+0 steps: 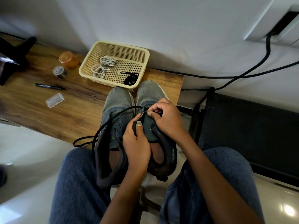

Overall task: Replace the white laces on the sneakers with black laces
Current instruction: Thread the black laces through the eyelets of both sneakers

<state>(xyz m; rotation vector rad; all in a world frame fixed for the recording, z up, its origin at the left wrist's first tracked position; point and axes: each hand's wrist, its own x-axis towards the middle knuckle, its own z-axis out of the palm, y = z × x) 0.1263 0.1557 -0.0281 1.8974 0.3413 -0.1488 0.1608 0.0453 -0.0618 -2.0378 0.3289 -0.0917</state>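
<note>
The wooden table (77,113) carries a basket (146,62) (cream), sneakers (118,101), pen (50,86); tape (60,72), orange cup (68,59).

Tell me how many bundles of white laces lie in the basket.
2: one white lace bundle nearer the back wall of the cream plastic mesh basket, the other white lace bundle at its front left. None seems hidden.

Basket (90,64) behind sneakers (119,101) (touching)
</note>
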